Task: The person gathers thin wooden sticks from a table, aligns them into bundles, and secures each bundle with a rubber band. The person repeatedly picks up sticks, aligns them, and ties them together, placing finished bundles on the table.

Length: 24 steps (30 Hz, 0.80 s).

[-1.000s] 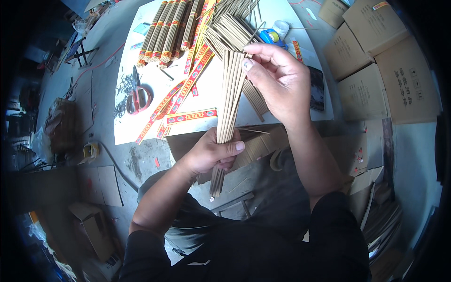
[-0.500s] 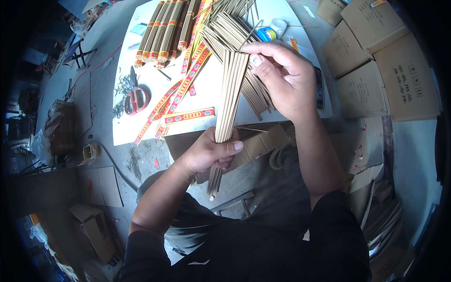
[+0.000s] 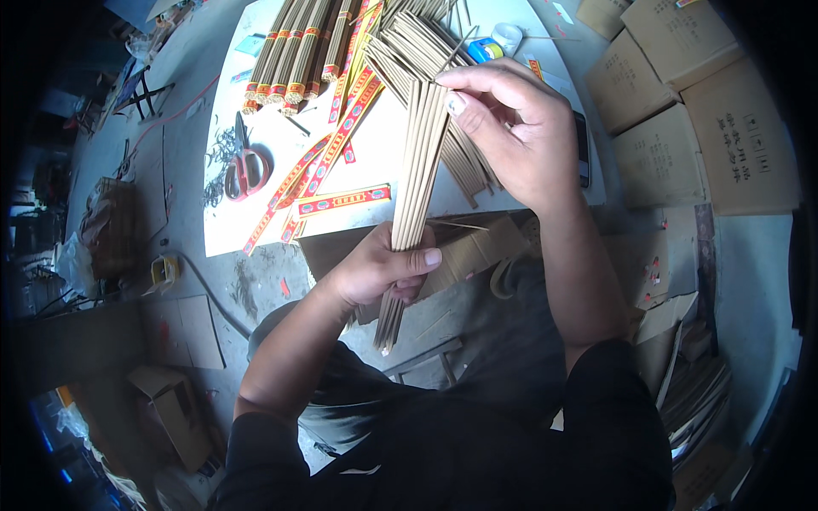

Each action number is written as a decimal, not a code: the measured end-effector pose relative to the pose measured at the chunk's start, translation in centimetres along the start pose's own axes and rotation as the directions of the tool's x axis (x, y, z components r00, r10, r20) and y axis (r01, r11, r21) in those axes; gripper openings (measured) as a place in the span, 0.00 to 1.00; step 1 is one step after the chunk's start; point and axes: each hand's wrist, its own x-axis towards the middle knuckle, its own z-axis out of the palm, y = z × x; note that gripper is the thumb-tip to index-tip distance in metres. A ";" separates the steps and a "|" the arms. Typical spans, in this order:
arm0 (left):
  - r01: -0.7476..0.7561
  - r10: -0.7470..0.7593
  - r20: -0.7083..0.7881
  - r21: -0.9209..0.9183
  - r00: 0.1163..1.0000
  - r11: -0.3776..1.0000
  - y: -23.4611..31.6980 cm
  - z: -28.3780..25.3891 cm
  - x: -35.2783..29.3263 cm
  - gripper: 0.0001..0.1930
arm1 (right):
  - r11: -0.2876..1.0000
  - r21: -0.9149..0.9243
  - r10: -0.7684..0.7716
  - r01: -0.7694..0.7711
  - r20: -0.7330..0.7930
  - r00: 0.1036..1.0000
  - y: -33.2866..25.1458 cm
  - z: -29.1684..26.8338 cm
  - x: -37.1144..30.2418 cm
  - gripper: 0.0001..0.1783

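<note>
My left hand is wrapped around the lower part of a bundle of thin brown incense sticks, thumb across the front. The bundle stands tilted, its upper end fanned a little and its lower end poking out below my fist. At the upper right edge of the bundle, my right hand has thumb and forefinger closed on the stick tips; its other fingers are curled. Just beyond, a heap of loose incense sticks lies on the white table, partly hidden by my right hand.
Banded incense bundles lie at the table's far left. Red-and-yellow paper strips and scissors are nearer. A blue tape roll and a phone lie at right. Cardboard boxes are stacked on the right.
Both hands keep their grip on the bundle. My right fingertips and the bundle's upper end sit slightly higher in view; otherwise little differs.
</note>
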 end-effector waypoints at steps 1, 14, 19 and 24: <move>-0.001 0.001 0.004 0.001 1.000 1.000 0.0 0.0 0.0 0.15 | 1.000 -0.006 0.002 -0.002 0.002 1.000 0.0 0.0 0.0 0.12; 0.005 -0.005 0.016 -0.021 1.000 1.000 0.0 -0.1 0.3 0.15 | 0.997 -0.062 -0.042 0.041 -0.019 0.999 -0.6 -0.5 0.2 0.10; -0.017 0.025 -0.096 0.079 0.995 0.997 0.0 0.2 0.5 0.15 | 0.998 -0.057 -0.019 0.017 -0.027 0.999 -0.9 -0.5 0.1 0.09; -0.015 0.035 -0.139 0.144 0.990 0.989 0.1 0.3 0.6 0.14 | 0.998 -0.058 -0.009 0.003 -0.093 0.996 -0.8 -0.3 0.3 0.07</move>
